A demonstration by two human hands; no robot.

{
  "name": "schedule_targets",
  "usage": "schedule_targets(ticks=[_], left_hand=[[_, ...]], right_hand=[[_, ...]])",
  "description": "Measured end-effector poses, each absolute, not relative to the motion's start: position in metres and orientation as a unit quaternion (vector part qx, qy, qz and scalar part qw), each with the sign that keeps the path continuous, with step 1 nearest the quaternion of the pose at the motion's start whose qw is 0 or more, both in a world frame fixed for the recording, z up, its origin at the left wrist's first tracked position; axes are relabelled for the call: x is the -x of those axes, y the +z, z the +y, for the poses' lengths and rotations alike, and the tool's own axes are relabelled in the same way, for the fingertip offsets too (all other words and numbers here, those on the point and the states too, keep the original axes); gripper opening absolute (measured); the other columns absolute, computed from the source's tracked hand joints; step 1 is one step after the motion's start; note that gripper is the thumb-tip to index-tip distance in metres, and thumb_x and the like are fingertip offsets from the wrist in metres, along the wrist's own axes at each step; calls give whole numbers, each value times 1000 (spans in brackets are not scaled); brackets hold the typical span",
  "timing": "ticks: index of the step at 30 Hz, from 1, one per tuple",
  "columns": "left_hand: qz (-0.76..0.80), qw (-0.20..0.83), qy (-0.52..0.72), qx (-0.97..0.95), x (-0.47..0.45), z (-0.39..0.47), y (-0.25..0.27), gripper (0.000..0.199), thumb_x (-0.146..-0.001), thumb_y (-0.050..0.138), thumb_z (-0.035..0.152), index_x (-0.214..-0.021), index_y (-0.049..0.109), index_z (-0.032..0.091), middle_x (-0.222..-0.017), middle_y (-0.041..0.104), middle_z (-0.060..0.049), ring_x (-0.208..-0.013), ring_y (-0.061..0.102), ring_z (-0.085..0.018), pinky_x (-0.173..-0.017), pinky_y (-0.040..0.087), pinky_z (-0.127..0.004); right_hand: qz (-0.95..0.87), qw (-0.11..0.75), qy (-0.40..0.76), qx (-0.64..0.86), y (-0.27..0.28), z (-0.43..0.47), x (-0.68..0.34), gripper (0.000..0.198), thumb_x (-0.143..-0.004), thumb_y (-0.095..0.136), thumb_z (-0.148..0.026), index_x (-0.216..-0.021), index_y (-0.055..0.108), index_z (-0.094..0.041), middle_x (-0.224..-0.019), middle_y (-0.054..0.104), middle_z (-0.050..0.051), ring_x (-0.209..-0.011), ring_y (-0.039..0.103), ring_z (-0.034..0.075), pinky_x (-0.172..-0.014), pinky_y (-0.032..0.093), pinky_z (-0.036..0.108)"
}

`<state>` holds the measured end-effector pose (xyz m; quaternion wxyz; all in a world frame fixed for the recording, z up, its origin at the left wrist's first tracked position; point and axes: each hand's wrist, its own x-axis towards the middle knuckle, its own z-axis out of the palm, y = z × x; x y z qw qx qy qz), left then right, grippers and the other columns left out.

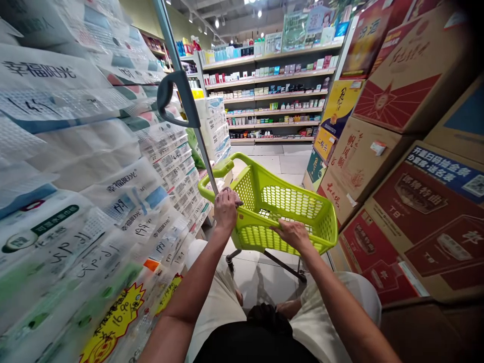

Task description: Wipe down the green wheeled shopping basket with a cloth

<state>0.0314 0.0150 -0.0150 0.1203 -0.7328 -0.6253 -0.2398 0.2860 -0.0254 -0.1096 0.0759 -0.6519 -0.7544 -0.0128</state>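
A lime-green plastic shopping cart (pixel 298 201) with perforated walls stands side-on before me. My left hand (pixel 225 210) is closed at its near rim, by the handle end, over a crumpled greyish-pink cloth (pixel 234 195). Just beyond those fingers a grey metal pole (pixel 204 154) rises, tilted to the upper left, with a dark looped plastic grip (pixel 177 99) partway up. Whether the left hand also touches the pole, I cannot tell. My right hand (pixel 295 234) curls its fingers over the cart's near rim, farther right. Inside, the visible part of the basket shows only its slotted floor.
Wrapped tissue packs (pixel 113 186) with handwritten prices are stacked high along the left. Printed cardboard boxes (pixel 408 201) rise close on the right. Shelves of small goods (pixel 268 91) stand across the far end, beyond the tiled floor (pixel 264 150).
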Motion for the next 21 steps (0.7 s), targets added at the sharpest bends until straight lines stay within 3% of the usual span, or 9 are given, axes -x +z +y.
schedule_targets(ticks=[5, 8, 12, 18, 21], left_hand=[[-683, 109, -137, 709, -43, 49, 6, 42, -95, 48, 9, -134, 61, 8, -134, 63, -22, -126, 57, -31, -112, 40, -43], [-705, 92, -93, 697, -47, 73, 11, 34, -94, 57, 15, -127, 64, 11, -127, 64, -19, -122, 58, -29, -110, 41, -41], [-720, 51, -77, 688, -52, 102, 15, 37, -92, 66, 24, -128, 64, 12, -129, 63, -20, -124, 58, -31, -107, 43, -41], [-732, 15, -68, 678, -53, 123, 15, 35, -99, 47, 16, -130, 62, 9, -131, 62, -23, -124, 59, -33, -103, 45, -41], [-711, 46, -64, 699, -49, 125, 7, 35, -97, 47, 14, -129, 62, 12, -128, 63, -20, -119, 60, -31, -102, 46, -41]], right_hand=[[-739, 97, -9, 667, -109, -39, -255, 53, -105, 35, -61, -98, 68, -20, -84, 79, 11, -74, 73, 20, -63, 32, 26], [-729, 118, -7, 674, -109, -45, -242, 49, -107, 36, -56, -94, 67, -19, -82, 78, 12, -73, 73, 21, -62, 32, 27], [-711, 135, -1, 690, -110, -50, -224, 45, -107, 36, -51, -92, 66, -21, -77, 76, 11, -71, 74, 25, -61, 36, 30], [-724, 140, 59, 673, -123, -55, -217, 32, -106, 39, -43, -104, 64, -23, -88, 76, 10, -79, 74, 26, -68, 46, 33], [-757, 129, 135, 626, -112, -27, -247, 33, -104, 43, -50, -113, 64, -25, -94, 76, 8, -80, 72, 25, -69, 49, 34]])
